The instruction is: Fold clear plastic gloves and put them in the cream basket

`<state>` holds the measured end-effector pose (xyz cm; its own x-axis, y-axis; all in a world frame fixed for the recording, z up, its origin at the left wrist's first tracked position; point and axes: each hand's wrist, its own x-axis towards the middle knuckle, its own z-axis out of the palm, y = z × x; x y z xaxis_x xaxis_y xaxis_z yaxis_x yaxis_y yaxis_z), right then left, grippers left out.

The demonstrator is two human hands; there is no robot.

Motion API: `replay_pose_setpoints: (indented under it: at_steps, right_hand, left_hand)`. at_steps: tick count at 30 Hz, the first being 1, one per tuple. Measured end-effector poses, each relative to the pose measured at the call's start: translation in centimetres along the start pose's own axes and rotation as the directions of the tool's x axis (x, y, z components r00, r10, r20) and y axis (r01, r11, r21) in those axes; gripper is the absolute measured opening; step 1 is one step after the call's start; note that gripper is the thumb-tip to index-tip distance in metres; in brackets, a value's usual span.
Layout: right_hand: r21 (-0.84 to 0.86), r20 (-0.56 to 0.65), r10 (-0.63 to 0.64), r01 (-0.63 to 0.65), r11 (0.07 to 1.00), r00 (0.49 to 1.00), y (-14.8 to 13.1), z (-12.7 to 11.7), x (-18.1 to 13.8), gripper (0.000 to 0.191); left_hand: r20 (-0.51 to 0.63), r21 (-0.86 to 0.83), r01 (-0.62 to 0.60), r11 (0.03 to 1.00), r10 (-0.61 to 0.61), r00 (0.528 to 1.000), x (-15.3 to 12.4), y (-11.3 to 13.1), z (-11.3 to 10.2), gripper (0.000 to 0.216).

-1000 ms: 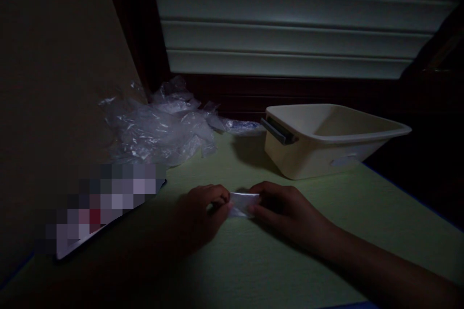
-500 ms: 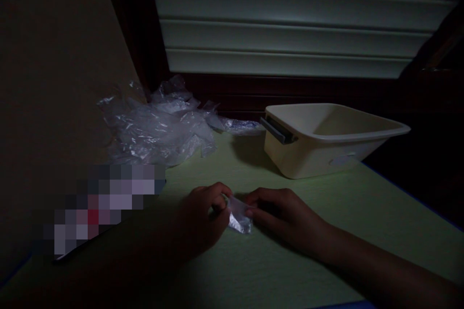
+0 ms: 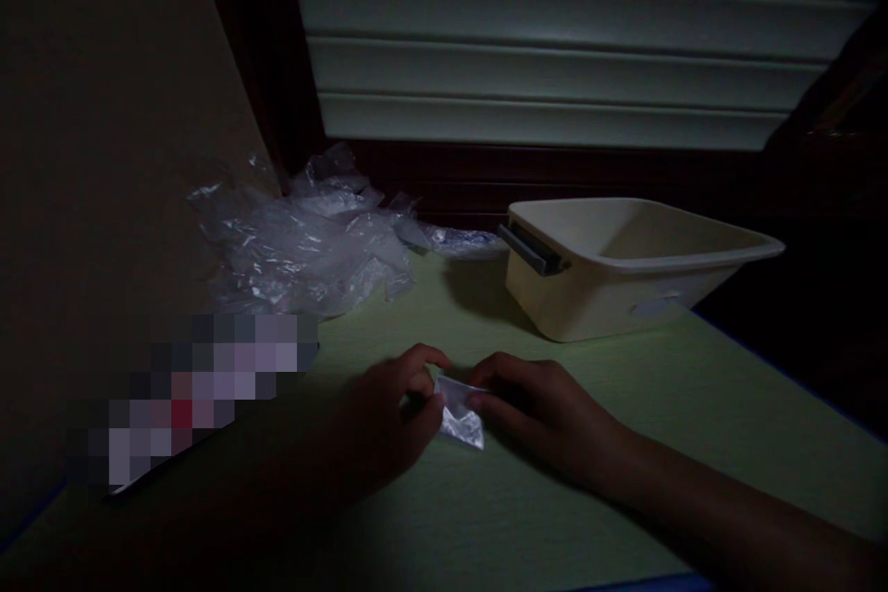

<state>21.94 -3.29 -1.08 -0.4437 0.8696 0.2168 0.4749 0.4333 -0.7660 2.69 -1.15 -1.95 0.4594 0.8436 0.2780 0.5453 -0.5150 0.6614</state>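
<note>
A small clear plastic bag [image 3: 461, 424] hangs between my two hands, just over the pale green table [image 3: 513, 518]. My left hand [image 3: 402, 407] pinches its left edge between thumb and fingers, the index finger arched above it. On the other side, my right hand [image 3: 537, 402] grips the bag's upper right corner with thumb and index finger. The lower part of the bag shines; whether anything lies inside I cannot tell.
A heap of crumpled clear plastic bags [image 3: 312, 245] lies at the back left against the wall. A cream plastic bin [image 3: 589, 301] with a dark handle stands at the back right. A blurred-out flat object [image 3: 228, 388] lies at the left.
The small bag is pulled a little flatter, its top edge straighter. My left index finger has lifted slightly from the bag; both hands stay in nearly the same place.
</note>
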Motion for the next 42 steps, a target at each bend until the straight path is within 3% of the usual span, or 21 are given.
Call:
replay_pose_setpoints:
  at_steps: [4,10,13,17,20,23,27,33,37,40,42]
  right_hand:
    - [-0.020,0.005,-0.015,0.016,1.000,1.000,-0.3,0.1,0.1,0.013]
    - [-0.076,0.003,-0.003,0.004,0.997,1.000,-0.3,0.3,0.0,0.013]
    - [-0.122,0.001,-0.030,0.030,0.992,1.000,-0.2,0.4,0.1,0.014]
    - [-0.214,0.001,-0.083,0.082,0.973,0.997,-0.2,0.4,0.2,0.016]
    - [-0.262,0.010,-0.124,0.122,0.957,0.992,-0.3,0.4,0.0,0.018]
    - [-0.328,0.036,-0.173,0.175,0.928,0.984,-0.3,0.5,-0.2,0.020]
    - [-0.410,0.067,-0.152,0.166,0.897,0.986,-0.3,0.5,-0.3,0.020]
    - [-0.371,0.058,-0.122,0.135,0.919,0.991,-0.5,0.4,-0.2,0.019]
    - [-0.157,-0.008,0.025,-0.026,0.987,1.000,0.1,-0.1,0.6,0.016]
    - [-0.038,0.049,0.144,-0.142,0.989,0.988,0.3,-0.7,1.9,0.017]
    - [-0.132,0.112,0.122,-0.107,0.985,0.986,-0.1,-0.9,2.8,0.014]
  left_hand:
    - [0.006,0.047,-0.087,0.995,0.087,0.996,0.2,0.0,0.0,0.020]
    - [-0.107,0.117,-0.170,0.978,0.182,0.977,0.3,-1.1,0.8,0.030]
    - [-0.108,0.130,-0.204,0.970,0.218,0.970,0.2,-1.1,0.8,0.031]
    - [-0.031,0.245,-0.267,0.932,0.283,0.959,0.2,-0.4,0.1,0.023]
    - [0.081,0.414,-0.337,0.846,0.335,0.939,0.4,0.0,-0.4,0.008]
    - [0.199,0.510,-0.447,0.735,0.405,0.892,0.5,0.0,-0.7,0.010]
    - [0.237,0.556,-0.504,0.660,0.455,0.858,0.3,0.0,-1.0,0.010]
    - [0.170,0.564,-0.405,0.720,0.378,0.910,0.6,-1.0,-1.2,0.008]
    - [0.131,0.416,-0.426,0.803,0.411,0.902,1.0,-2.6,-0.9,0.007]
    - [0.122,0.366,-0.443,0.819,0.429,0.895,1.2,-3.2,-0.9,0.009]
    - [0.113,0.373,-0.433,0.821,0.423,0.899,1.2,-3.2,-1.0,0.012]
